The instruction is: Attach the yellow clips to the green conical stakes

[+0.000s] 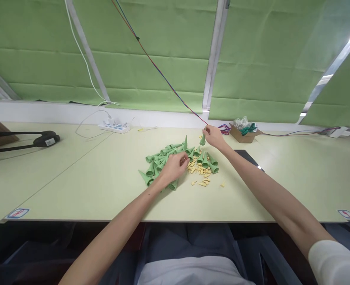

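A heap of green plastic cone-shaped nozzles (150, 169) lies on the table, with several more standing or leaning to the right. Small yellow plastic pieces (205, 171) are scattered among and in front of those. My left hand (175, 167) is over the heap, fingers curled and thumb and forefinger pinched; whatever is in the pinch, if anything, is too small to name. At the back right of the pile, my right hand (214, 136) grips a green cone nozzle (203, 140) by its thin tip, wide end down.
A small cardboard box (246, 135) with clear plastic and dark green stuff stands at the back right. Behind my right forearm lies a flat black object (247, 158). A power strip (114, 126) sits at the back left; a black-armed object (46, 139) lies far left.
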A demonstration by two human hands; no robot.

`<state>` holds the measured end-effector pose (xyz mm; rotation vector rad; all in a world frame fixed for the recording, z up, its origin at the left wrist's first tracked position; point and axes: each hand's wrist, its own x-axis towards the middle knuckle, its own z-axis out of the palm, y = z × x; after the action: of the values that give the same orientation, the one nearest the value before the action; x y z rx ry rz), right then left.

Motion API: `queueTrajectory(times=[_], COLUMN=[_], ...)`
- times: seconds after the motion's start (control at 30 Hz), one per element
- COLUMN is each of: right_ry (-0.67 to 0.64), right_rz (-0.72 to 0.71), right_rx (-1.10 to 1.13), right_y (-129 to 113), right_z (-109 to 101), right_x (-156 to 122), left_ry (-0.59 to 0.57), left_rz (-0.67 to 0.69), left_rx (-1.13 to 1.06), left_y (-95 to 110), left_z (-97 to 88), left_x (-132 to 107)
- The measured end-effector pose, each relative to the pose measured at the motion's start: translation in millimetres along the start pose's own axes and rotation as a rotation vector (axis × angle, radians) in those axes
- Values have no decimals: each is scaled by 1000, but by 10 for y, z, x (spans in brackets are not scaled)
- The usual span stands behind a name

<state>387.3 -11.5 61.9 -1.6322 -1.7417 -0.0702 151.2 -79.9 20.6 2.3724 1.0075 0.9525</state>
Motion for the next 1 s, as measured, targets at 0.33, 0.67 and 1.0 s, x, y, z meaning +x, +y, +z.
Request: queueTrajectory(times=[0.33,0.67,1.0], right_ry=[-113,-169,-180], right_rz=[141,215,191], right_rx=[-88,43,112], right_y=[234,225,116], right_z=[272,248,268], right_x=[30,-124,-165], left_ry=[-60,-86,-110], left_rz=[13,37,30], left_rx=[4,18,8], left_y=[40,8,-7], left_z=[-3,8,15], left_x=[-19,-27,-19])
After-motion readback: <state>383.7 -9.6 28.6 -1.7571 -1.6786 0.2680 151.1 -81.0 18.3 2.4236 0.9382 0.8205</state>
